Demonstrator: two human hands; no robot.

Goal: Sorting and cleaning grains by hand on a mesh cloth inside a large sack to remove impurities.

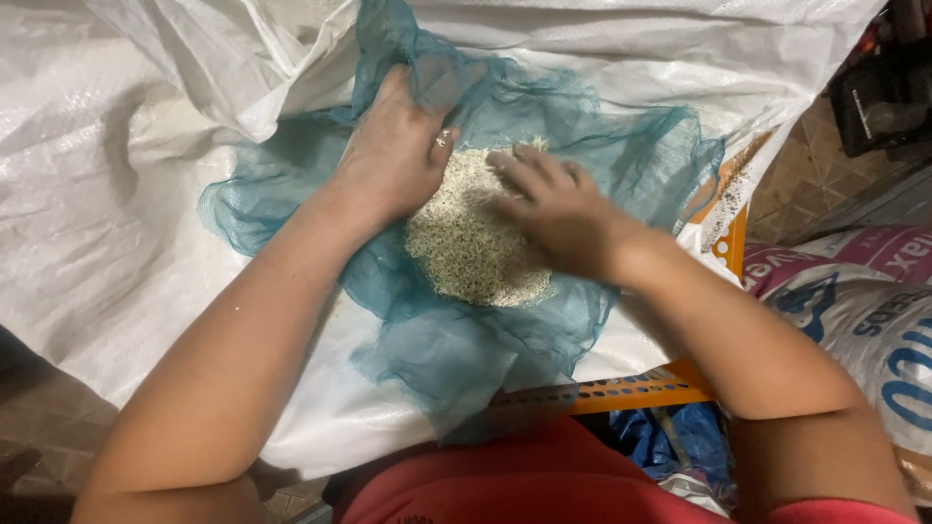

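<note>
Bunching the limp teal mesh cloth (456, 349) in my left hand (393, 155), I spread my flat, empty right hand (553, 209) over loose, spill-prone grain (466, 243)

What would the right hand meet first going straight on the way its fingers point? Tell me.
The right hand points up and left across the pile of pale grain. Going on, it would likely meet the left hand, whose thumb lies close ahead on the teal mesh cloth.

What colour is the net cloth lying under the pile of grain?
Teal blue-green, a sheer mesh cloth; the head view shows it clearly under the pale grain.
</note>
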